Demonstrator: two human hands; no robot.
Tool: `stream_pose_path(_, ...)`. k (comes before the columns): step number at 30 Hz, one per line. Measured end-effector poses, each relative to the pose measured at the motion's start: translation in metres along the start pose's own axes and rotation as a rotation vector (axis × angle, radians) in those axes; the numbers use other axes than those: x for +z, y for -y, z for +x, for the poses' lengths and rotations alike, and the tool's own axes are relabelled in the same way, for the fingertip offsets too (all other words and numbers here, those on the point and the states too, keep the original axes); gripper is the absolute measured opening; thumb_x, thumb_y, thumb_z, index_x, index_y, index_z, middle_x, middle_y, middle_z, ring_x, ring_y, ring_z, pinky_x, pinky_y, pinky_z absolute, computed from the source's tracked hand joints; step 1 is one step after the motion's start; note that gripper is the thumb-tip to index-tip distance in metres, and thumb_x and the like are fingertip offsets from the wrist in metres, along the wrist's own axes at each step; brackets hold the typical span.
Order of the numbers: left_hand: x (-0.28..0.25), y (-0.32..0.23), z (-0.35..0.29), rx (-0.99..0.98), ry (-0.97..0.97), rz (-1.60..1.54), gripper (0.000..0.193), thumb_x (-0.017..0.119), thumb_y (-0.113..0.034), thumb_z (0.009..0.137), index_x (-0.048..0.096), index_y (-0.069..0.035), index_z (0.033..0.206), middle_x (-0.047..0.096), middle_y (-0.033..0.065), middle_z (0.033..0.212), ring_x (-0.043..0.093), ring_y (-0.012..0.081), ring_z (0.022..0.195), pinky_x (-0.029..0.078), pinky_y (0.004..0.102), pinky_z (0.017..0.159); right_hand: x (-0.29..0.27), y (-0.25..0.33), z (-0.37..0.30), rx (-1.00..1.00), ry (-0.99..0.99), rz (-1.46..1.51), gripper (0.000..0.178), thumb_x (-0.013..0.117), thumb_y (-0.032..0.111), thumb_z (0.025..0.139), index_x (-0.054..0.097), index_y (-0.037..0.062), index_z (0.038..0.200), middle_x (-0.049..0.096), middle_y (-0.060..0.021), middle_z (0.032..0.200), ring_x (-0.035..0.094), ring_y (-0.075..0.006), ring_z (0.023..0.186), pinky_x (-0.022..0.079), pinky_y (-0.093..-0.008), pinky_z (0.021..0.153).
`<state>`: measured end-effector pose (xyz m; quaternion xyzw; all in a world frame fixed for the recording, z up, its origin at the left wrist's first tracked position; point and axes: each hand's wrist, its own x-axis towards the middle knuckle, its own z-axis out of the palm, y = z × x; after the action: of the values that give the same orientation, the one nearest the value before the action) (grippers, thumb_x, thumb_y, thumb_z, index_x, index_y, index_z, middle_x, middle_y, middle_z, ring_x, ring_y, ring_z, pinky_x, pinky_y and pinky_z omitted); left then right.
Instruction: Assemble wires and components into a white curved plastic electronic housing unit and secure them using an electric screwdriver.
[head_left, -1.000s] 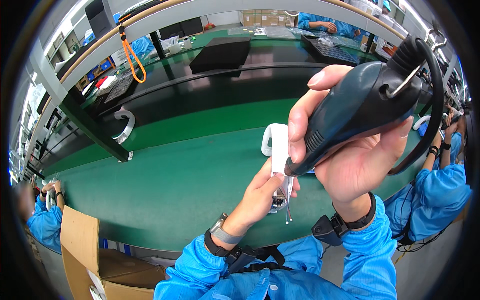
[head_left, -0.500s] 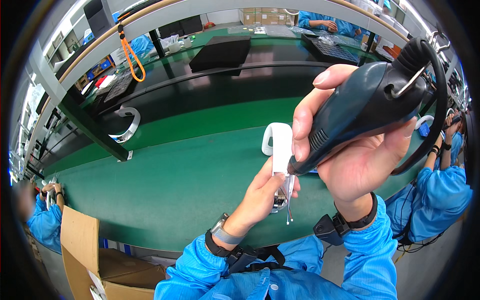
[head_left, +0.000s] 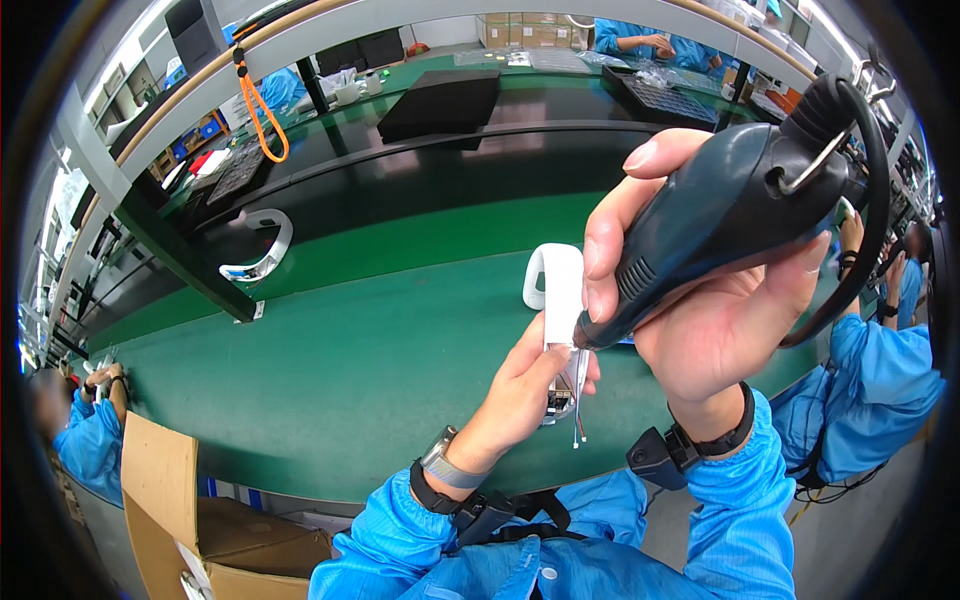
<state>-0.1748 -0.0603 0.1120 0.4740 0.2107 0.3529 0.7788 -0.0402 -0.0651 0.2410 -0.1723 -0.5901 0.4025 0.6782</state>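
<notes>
My right hand (head_left: 715, 345) is wrapped round a dark electric screwdriver (head_left: 715, 215), its tip slanting down to the left. That tip meets the inside of a curved white plastic housing (head_left: 564, 290), close to my left thumb; the screw or bit itself is too small to make out. Fingers of my left hand (head_left: 520, 390) pinch the housing over the near part of the table. Below the thumb, a small circuit board (head_left: 558, 402) shows in its open end, and thin loose wires (head_left: 578, 432) dangle from it.
Another white curved housing (head_left: 270, 250) lies on the dark conveyor belt at left, near a green post (head_left: 185, 250). A black foam block (head_left: 440, 105) lies further back. An open cardboard box (head_left: 160, 470) stands lower left. Co-workers sit on both sides; an orange strap (head_left: 262, 120) hangs overhead.
The white housing on the belt has shifted slightly right. At the right, a co-worker's arms have moved. My hands, screwdriver and held housing have barely moved.
</notes>
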Motion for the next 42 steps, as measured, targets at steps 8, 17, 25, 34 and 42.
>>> stream_pose_path(8,-0.001,0.001,0.0,0.003,-0.008,-0.004,0.046,0.036,-0.013,0.103,0.034,-0.005,0.148,0.061,0.0106,0.101,0.063,0.016,0.09,0.055,0.0319,0.081,0.005,-0.006,-0.002,-0.019,-0.067,0.086,0.094,0.023,0.081,0.091,0.049,-0.0059,0.118,0.063,-0.0185,0.075,0.058,-0.0172,0.051,0.05,-0.0276,0.046)
stream_pose_path(17,0.0,0.001,0.0,0.017,-0.01,0.005,0.047,0.036,-0.012,0.101,0.033,-0.004,0.147,0.061,0.0105,0.1,0.062,0.0159,0.088,0.054,0.032,0.08,0.009,-0.011,-0.002,-0.065,-0.071,0.047,0.097,0.023,0.083,0.09,0.049,-0.0073,0.116,0.063,-0.0192,0.073,0.058,-0.0171,0.049,0.049,-0.0266,0.045)
stream_pose_path(25,0.003,0.003,0.001,0.072,-0.047,0.046,0.046,0.035,-0.011,0.1,0.034,-0.004,0.145,0.061,0.0097,0.097,0.061,0.0152,0.085,0.052,0.0313,0.077,0.014,-0.009,-0.001,0.033,-0.077,-0.034,0.102,0.023,0.086,0.087,0.051,-0.009,0.113,0.064,-0.0182,0.071,0.059,-0.016,0.048,0.05,-0.0262,0.044)
stream_pose_path(34,0.002,0.002,0.002,0.072,-0.022,0.051,0.045,0.035,-0.011,0.1,0.035,-0.004,0.145,0.06,0.0092,0.096,0.06,0.0148,0.084,0.052,0.0313,0.078,0.008,-0.009,0.0,0.027,-0.008,-0.117,0.105,0.027,0.088,0.084,0.05,-0.01,0.114,0.064,-0.0203,0.073,0.06,-0.0169,0.049,0.05,-0.0262,0.044)
stream_pose_path(42,-0.004,0.002,0.004,0.074,0.03,0.056,0.045,0.034,-0.01,0.1,0.035,-0.005,0.145,0.059,0.0087,0.096,0.059,0.0139,0.083,0.051,0.0304,0.075,0.015,-0.013,0.002,-0.004,-0.086,0.053,0.102,0.027,0.087,0.085,0.05,-0.0089,0.111,0.061,-0.018,0.067,0.058,-0.0166,0.047,0.048,-0.0253,0.042)
